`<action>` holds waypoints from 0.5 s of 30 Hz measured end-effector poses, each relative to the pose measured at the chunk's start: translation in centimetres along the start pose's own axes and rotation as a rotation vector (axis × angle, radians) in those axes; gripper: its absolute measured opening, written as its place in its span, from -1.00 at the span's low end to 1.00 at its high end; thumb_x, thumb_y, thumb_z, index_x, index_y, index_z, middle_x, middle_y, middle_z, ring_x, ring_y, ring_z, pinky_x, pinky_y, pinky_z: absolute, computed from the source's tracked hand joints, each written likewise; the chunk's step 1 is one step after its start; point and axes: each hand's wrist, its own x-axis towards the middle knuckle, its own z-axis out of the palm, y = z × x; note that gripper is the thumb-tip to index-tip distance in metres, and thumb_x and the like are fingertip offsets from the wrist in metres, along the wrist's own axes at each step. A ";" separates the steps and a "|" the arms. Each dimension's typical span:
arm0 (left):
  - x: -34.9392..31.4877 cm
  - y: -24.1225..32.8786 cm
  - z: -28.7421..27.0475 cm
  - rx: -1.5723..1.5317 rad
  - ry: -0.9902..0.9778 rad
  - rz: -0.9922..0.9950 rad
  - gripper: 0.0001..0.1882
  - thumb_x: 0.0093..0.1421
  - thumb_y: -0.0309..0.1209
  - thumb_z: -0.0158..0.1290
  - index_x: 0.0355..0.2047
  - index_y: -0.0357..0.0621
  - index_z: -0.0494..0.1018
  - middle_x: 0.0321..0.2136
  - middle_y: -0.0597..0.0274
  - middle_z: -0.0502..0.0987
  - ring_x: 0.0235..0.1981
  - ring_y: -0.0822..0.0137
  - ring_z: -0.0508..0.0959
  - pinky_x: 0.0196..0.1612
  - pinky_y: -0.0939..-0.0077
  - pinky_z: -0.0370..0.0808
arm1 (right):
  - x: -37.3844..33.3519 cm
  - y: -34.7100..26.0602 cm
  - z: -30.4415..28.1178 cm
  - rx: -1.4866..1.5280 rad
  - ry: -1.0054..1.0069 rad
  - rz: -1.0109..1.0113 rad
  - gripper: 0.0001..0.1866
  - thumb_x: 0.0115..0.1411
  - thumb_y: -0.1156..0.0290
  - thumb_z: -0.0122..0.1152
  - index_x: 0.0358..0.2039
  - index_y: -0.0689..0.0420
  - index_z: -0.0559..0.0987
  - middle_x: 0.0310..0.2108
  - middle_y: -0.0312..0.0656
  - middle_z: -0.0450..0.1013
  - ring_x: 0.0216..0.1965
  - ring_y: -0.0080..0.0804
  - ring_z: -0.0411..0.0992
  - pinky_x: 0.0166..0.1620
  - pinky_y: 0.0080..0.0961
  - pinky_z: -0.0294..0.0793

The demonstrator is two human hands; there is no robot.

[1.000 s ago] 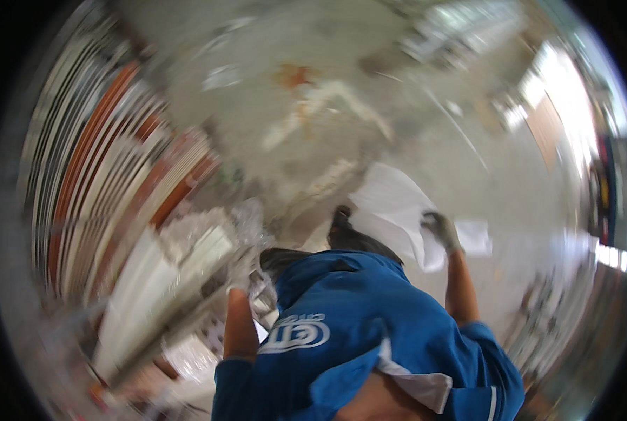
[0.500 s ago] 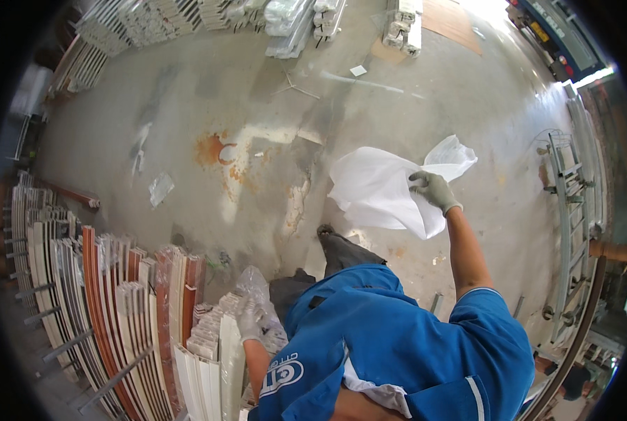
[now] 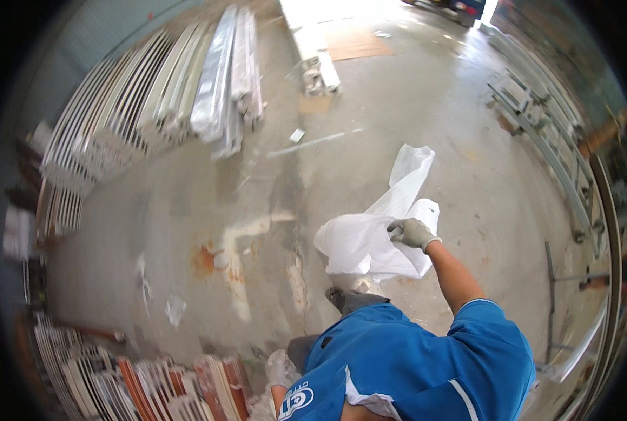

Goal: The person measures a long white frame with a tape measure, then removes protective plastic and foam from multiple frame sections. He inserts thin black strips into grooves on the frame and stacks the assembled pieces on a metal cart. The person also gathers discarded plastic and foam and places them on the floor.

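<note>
Grey-gloved fingers (image 3: 403, 229) of the person's right hand (image 3: 412, 234) are curled tight around a bunched fold of a large white, thin plastic sheet (image 3: 370, 242), gripping it just right of the frame's centre. The sheet balloons out to the left of the glove in a rounded, crumpled mass, and a long, narrow tail of it rises toward the upper right, ending in a wrinkled flap. The bare forearm runs from the glove down to the right into the short sleeve of a bright blue shirt with white trim (image 3: 426, 365), which fills the lower centre and lower right of the frame. A dark shoe (image 3: 352, 300) shows just below the sheet. The left hand (image 3: 282, 368), in a pale glove, sits at the bottom edge left of the shirt, close to a stack of long white and orange-brown profiles (image 3: 152, 386) lying along the lower left; how far its fingers are open cannot be told. Around everything spreads a grey concrete floor (image 3: 271, 189), stained and scuffed, with an orange rust-coloured blotch and pale streaks left of centre. A big bundle of long silver-white metal profiles (image 3: 180, 98) lies in the upper left. Curved metal racks (image 3: 552, 140) line the right side, and bright daylight falls across the floor at the top.
</note>
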 end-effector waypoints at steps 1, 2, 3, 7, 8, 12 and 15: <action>1.2 1.1 -0.2 0.076 0.004 0.022 -0.55 0.26 -0.29 0.25 0.13 -0.11 0.50 -0.26 0.30 0.60 -0.39 0.34 0.57 -0.33 0.43 0.55 | -0.4 0.0 -0.2 0.046 0.014 0.017 -0.55 0.05 0.18 0.42 0.00 -0.08 0.68 -0.08 -0.17 0.65 -0.02 -0.14 0.59 0.09 -0.24 0.53; 2.2 2.3 -0.4 0.150 0.018 0.046 -0.53 0.26 -0.28 0.25 0.14 -0.12 0.49 -0.26 0.30 0.59 -0.38 0.34 0.57 -0.32 0.43 0.55 | -0.7 0.0 -0.5 0.073 0.041 0.008 -0.55 0.06 0.17 0.41 0.00 -0.08 0.68 -0.09 -0.18 0.65 -0.03 -0.14 0.59 0.08 -0.24 0.53; 3.3 3.5 -0.6 0.132 0.034 0.080 -0.52 0.26 -0.28 0.24 0.16 -0.12 0.47 -0.24 0.29 0.59 -0.36 0.34 0.58 -0.29 0.43 0.55 | -1.0 -0.2 -0.5 0.108 0.047 0.023 -0.55 0.06 0.17 0.40 -0.01 -0.07 0.68 -0.09 -0.19 0.65 -0.03 -0.14 0.59 0.08 -0.24 0.52; 6.0 7.5 -0.4 0.129 0.006 0.225 -0.49 0.26 -0.28 0.26 0.17 -0.15 0.45 -0.16 0.25 0.59 -0.25 0.34 0.58 -0.18 0.38 0.56 | -1.6 -2.7 0.1 0.110 0.115 -0.104 -0.57 0.09 0.15 0.36 0.00 -0.06 0.67 -0.12 -0.13 0.65 -0.05 -0.10 0.59 0.06 -0.20 0.52; 6.9 8.9 0.3 0.150 -0.043 0.254 -0.49 0.26 -0.28 0.27 0.17 -0.16 0.44 -0.15 0.23 0.59 -0.21 0.34 0.58 -0.15 0.37 0.56 | -1.8 -3.7 0.3 0.094 0.138 -0.137 -0.57 0.10 0.15 0.35 0.00 -0.06 0.67 -0.13 -0.11 0.65 -0.06 -0.09 0.59 0.05 -0.18 0.52; 9.1 14.2 4.0 0.371 -0.265 0.293 -0.35 0.18 -0.27 0.35 0.21 -0.26 0.41 -0.07 0.11 0.57 -0.07 0.26 0.56 -0.06 0.33 0.55 | -4.7 -9.1 1.3 0.192 0.171 -0.130 -0.58 0.12 0.17 0.35 0.02 -0.12 0.66 -0.17 -0.10 0.65 -0.08 -0.05 0.59 0.05 -0.17 0.52; 10.1 17.7 8.5 0.711 -0.425 0.479 -0.27 0.12 -0.24 0.39 0.21 -0.33 0.39 -0.01 0.05 0.55 0.01 0.17 0.55 0.04 0.33 0.52 | -8.2 -11.7 0.5 0.310 0.242 -0.091 -0.58 0.13 0.17 0.37 0.03 -0.11 0.65 -0.24 -0.11 0.65 -0.15 -0.12 0.61 -0.02 -0.20 0.55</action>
